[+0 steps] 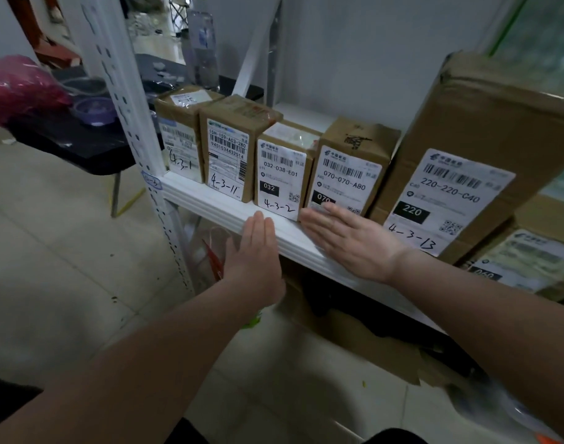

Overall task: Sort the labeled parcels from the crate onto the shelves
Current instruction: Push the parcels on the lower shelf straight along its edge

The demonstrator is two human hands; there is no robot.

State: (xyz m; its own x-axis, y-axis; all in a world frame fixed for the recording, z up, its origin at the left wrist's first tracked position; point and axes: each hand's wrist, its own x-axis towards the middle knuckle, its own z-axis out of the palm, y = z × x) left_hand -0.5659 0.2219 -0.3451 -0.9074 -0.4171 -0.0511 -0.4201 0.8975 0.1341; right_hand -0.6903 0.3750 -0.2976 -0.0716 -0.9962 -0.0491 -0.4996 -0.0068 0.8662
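Observation:
Several brown labeled parcels stand in a row on a white shelf [216,205]. From left they read 4-3-1 [181,145], 4-3-11 [231,155], 4-3-2 [282,174], one with a 070 label [348,168], and a big tilted box marked 4-3-13 [460,174]. My left hand [255,248] is flat with straight fingers, its tips at the shelf's front edge below the 4-3-2 parcel. My right hand [348,238] is flat too, fingers lying against the bottom of the 070 parcel's label. Neither hand holds anything.
A white perforated upright post [136,136] frames the shelf's left side. More parcels [527,264] lie at the right under the big box. Flattened cardboard [364,331] sits on the level below. A black table [78,145] with a purple bowl and a pink bag stands to the left.

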